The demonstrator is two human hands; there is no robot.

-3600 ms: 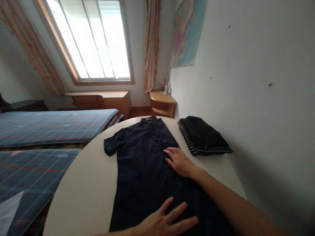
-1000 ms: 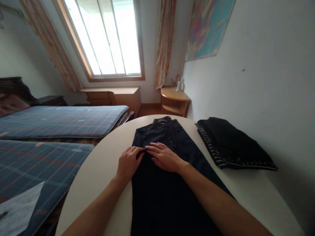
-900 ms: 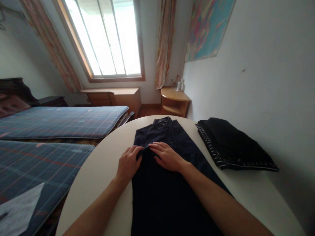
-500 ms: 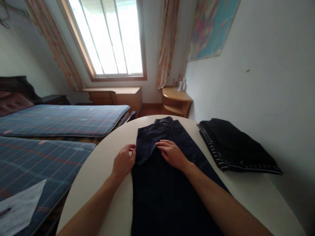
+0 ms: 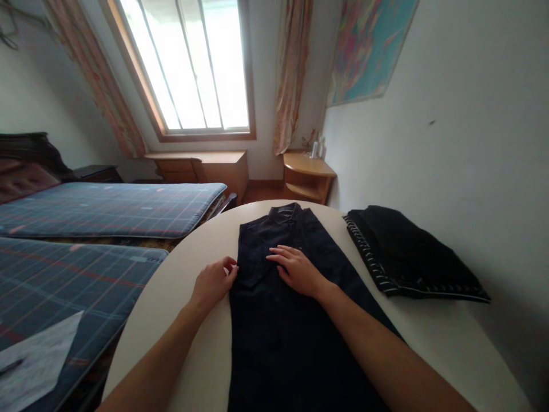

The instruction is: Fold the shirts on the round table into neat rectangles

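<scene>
shirt (image 5: 285, 326): lower end cut off | paper (image 5: 47, 355): marks unreadable | window (image 5: 193, 68): top cropped

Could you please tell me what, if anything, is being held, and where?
The left hand is at the side edge of the dark shirt; whether it pinches fabric there cannot be told. The right hand, open over the front, holds nothing.

Bright light fills a wood-framed window (image 5: 184, 68) between patterned curtains (image 5: 294, 74), above a wooden desk (image 5: 225, 163). To the right, a corner stand (image 5: 309, 165) holds small white items (image 5: 315, 149) — a blue-and-pink poster (image 5: 369, 51) hangs nearby. At left lie blue plaid mattresses (image 5: 128, 209) — the nearer bearing a sheet of paper (image 5: 47, 355) and a dark, pen-like object (image 5: 11, 366), the farther beside a dark headboard (image 5: 30, 143).
</scene>
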